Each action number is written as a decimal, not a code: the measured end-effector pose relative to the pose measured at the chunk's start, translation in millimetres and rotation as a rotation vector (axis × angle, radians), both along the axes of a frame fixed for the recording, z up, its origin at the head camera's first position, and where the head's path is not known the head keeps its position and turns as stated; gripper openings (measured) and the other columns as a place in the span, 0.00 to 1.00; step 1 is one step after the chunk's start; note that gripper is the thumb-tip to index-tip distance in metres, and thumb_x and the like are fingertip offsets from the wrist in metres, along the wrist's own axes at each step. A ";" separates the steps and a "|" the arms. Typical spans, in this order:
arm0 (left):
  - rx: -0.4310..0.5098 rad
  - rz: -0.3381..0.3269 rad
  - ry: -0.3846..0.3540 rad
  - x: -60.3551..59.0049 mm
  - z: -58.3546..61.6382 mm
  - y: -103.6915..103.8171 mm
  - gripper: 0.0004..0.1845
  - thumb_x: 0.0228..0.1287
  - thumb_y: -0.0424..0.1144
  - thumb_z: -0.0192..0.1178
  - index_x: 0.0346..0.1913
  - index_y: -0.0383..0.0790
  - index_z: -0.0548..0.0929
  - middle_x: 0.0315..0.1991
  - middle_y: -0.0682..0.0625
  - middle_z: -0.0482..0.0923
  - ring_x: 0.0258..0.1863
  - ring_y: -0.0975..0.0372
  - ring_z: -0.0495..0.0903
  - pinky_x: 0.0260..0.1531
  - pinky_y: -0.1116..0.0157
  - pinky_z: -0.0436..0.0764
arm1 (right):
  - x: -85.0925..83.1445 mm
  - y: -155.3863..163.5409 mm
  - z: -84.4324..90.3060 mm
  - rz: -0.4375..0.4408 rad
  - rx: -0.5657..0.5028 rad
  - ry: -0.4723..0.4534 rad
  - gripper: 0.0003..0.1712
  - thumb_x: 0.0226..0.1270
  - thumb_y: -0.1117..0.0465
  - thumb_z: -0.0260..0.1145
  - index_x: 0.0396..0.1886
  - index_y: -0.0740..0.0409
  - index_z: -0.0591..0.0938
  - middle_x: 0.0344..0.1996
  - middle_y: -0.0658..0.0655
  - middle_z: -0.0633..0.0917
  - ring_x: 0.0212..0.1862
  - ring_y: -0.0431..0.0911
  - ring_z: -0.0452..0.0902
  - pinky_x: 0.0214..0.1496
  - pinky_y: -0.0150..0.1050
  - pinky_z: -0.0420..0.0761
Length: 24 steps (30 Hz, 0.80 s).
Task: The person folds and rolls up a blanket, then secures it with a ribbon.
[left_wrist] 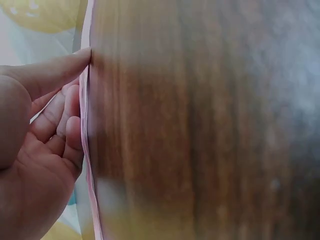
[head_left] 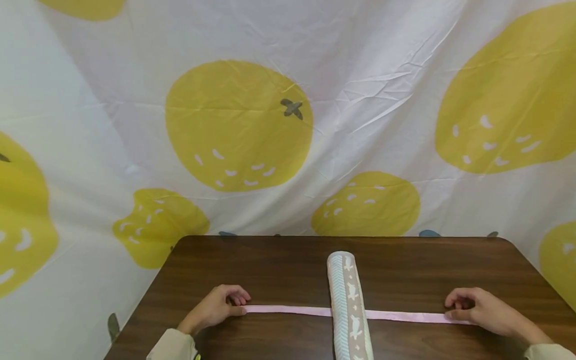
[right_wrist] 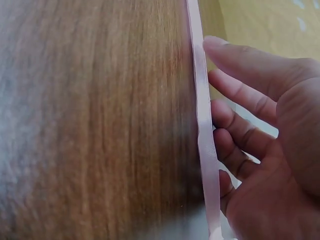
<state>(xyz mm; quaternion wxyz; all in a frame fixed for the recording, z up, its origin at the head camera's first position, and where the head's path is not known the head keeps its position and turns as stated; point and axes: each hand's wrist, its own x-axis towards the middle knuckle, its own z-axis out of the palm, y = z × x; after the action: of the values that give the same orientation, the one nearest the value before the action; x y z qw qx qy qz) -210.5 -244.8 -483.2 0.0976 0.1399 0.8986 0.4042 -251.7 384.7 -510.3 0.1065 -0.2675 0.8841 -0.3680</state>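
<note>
A pale pink ribbon stretches sideways over the brown table, passing under a rolled cloth with white animal figures and a pale blue zigzag stripe. At the ribbon's left part is my left hand. Its thumb tip touches the ribbon in the left wrist view, the other fingers loosely bent, apart from the thumb. My right hand is at the right part, thumb tip right at the ribbon, fingers loosely curled beside it. A gap shows between its thumb and index finger.
The dark brown wooden table has rounded back corners. Behind it hangs a white cloth backdrop printed with large yellow fruits, reaching down to the table's back edge.
</note>
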 end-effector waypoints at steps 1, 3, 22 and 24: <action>0.003 0.000 0.001 0.7 0.7 0.9 0.09 0.55 0.34 0.73 0.39 0.41 0.86 0.30 0.54 0.79 0.30 0.67 0.76 0.32 0.70 0.75 | 0.5 -0.4 0.3 0.009 -0.010 0.002 0.06 0.64 0.60 0.70 0.36 0.53 0.81 0.29 0.42 0.76 0.32 0.32 0.68 0.30 0.32 0.67; 0.014 -0.008 0.000 1.7 1.7 2.3 0.09 0.55 0.33 0.72 0.39 0.40 0.85 0.30 0.53 0.79 0.30 0.67 0.76 0.31 0.70 0.75 | 1.2 -1.3 0.5 0.026 -0.027 0.007 0.06 0.63 0.60 0.71 0.34 0.52 0.81 0.29 0.41 0.76 0.31 0.32 0.68 0.29 0.32 0.67; 0.023 -0.070 0.023 2.7 8.5 3.0 0.09 0.62 0.28 0.63 0.44 0.38 0.86 0.31 0.51 0.78 0.31 0.67 0.74 0.34 0.69 0.72 | -2.6 -4.3 7.8 0.158 -0.115 -0.044 0.06 0.68 0.71 0.62 0.32 0.57 0.78 0.29 0.43 0.80 0.33 0.31 0.72 0.29 0.31 0.70; -0.008 -0.073 0.028 2.8 8.7 2.5 0.10 0.63 0.27 0.62 0.45 0.38 0.86 0.33 0.51 0.77 0.32 0.67 0.73 0.35 0.69 0.72 | -3.2 -6.6 10.2 0.174 -0.157 -0.075 0.06 0.68 0.74 0.59 0.33 0.61 0.77 0.27 0.43 0.80 0.30 0.31 0.71 0.25 0.32 0.69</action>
<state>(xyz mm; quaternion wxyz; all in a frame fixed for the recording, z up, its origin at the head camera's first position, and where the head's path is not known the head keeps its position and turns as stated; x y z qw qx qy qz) -207.7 -242.3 -474.6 0.1003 0.1779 0.8957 0.3949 -254.9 378.1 -500.1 0.1495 -0.3368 0.8215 -0.4351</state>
